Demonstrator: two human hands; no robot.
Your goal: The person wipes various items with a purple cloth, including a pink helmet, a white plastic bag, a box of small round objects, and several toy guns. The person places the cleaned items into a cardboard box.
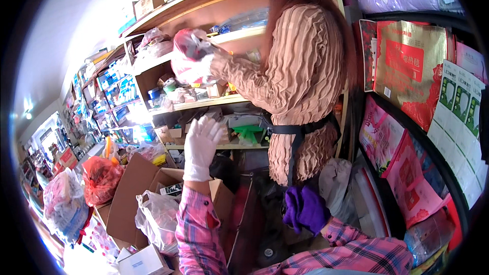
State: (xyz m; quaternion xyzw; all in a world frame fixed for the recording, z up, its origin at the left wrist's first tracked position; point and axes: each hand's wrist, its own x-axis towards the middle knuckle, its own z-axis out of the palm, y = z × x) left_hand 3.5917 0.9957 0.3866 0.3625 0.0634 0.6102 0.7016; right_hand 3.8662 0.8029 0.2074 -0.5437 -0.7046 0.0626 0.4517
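My left hand [202, 145], in a white glove, is raised in the middle with its fingers stretched out and nothing in them. It is in front of the shelves, above an open cardboard box [133, 201]. Lower right, my right hand is hidden behind a bunched purple cloth [305, 210], which it appears to grip; only the bare wrist [324, 229] shows. In front of me another person [305, 71] in a ruffled beige top, with white gloves, holds up a red and whitish plastic-wrapped bundle [189, 53] at the shelves.
Wooden shelves [204, 104] carry bags, boxes and small goods. Left of me stand a red plastic bag [102, 179], a clear bag [158, 219] and a white box [144, 262]. At right, a rack holds a gold and red bag [407, 66] and pink bags [415, 183].
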